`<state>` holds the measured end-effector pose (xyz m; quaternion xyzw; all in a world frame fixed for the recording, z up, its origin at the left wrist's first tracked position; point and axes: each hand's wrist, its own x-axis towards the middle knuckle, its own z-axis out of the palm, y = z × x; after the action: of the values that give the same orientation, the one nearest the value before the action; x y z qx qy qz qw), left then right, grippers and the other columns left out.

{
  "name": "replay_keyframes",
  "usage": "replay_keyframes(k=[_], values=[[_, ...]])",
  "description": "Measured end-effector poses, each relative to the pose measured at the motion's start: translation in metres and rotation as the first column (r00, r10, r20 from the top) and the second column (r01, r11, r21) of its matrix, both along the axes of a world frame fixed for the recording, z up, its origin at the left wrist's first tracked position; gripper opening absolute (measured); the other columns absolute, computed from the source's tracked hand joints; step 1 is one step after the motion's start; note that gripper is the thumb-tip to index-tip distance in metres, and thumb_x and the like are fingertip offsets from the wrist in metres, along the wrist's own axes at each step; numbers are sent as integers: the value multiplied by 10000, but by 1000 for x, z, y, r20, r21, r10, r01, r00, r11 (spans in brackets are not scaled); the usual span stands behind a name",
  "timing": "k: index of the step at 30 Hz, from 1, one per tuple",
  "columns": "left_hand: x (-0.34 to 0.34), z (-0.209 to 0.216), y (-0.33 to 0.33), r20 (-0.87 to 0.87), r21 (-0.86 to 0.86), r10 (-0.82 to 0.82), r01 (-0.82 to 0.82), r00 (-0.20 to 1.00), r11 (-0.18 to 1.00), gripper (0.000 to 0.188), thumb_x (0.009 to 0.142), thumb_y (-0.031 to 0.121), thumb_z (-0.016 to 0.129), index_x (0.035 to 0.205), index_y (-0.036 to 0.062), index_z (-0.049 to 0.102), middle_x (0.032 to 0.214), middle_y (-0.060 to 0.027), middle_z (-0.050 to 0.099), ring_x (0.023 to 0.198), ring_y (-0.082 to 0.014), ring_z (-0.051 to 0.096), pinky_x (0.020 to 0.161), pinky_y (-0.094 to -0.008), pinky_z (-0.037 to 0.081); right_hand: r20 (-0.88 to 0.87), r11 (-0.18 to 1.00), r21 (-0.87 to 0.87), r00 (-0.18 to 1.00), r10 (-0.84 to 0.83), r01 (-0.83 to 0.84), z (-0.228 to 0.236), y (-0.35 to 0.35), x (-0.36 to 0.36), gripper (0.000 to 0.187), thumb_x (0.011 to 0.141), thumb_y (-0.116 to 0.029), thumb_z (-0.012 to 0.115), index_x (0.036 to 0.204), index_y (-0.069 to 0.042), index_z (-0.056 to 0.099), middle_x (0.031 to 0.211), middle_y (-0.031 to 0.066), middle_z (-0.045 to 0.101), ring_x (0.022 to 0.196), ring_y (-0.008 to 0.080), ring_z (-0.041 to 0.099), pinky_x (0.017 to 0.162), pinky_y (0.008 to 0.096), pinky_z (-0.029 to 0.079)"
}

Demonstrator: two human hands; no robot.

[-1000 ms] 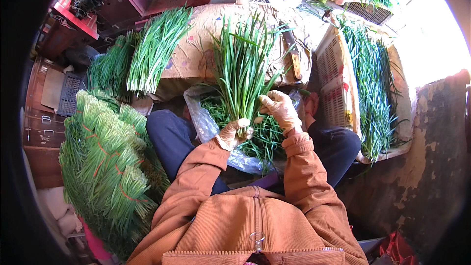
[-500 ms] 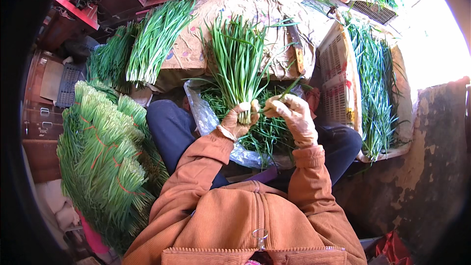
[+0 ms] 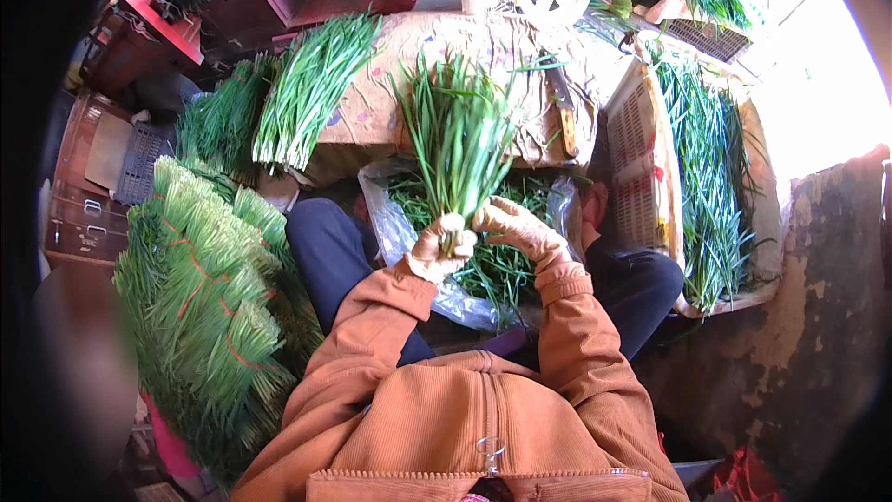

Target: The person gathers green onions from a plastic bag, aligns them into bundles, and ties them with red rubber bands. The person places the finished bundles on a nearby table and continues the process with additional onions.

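**Bunch of long, flat green leaves with pale stem ends (image 3: pixel 455 135) upright to you: base near, tips far**

Surroundings, large to small. Heap of pale-green bundles tied with thin red bands (image 3: pixel 204 260): at your left, near side. Low table covered in tan patterned cloth (image 3: pixel 367 121): far side, ahead of you. White slatted plastic crate (image 3: pixel 641 153), holding long dark-green leaves: to the right. Crumpled clear plastic sheet (image 3: pixel 388 223): between your knees, loose green leaves on it, below the bunch.

Key relation: the bunch's long axis runs near to far, leaning little to either side. Its stem ends are gathered at your left hand; the leaves fan out from there toward the table, tips overlapping its cloth in view. Wooden-handled knife (image 3: pixel 561 112): on that cloth, to the right of the tips, apart from them.

Hands, both apparently in pale gloves. Your left hand (image 3: pixel 439 246) is closed around the stems close to their cut ends and appears to bear the bunch alone. Your right hand (image 3: pixel 518 226) is at the bunch's right edge, just above the left fist, fingers bent and pointing left. Contact, and whether a stem is pinched there: cannot tell. The left hand is nearer the base; the right has the outer right-hand stems closest to it.
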<state>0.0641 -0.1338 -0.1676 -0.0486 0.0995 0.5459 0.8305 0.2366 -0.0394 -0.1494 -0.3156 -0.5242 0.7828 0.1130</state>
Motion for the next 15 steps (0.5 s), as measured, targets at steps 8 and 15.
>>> replay_keyframes(k=[8,15], values=[[-38,87,16,-938,15,-14,82,347,997,288,705,23,694,983,9,617,775,-48,630,538,-104,552,434,-220,432,28,983,62,985,172,-173,-9,-15,-24,688,785,-401,655,1288,-10,393,1135,113,553,881,140,524,729,286,447],[-61,228,68,-30,-234,311,309,-950,922,514,765,222,581,1237,60,462,879,-143,629,778,-284,628,656,-396,488,-625,955,-199,779,49,-219,101,0,-105,672,851,-406,572,1367,-75,296,1313,99,432,1215,277,408,967,496,338]])
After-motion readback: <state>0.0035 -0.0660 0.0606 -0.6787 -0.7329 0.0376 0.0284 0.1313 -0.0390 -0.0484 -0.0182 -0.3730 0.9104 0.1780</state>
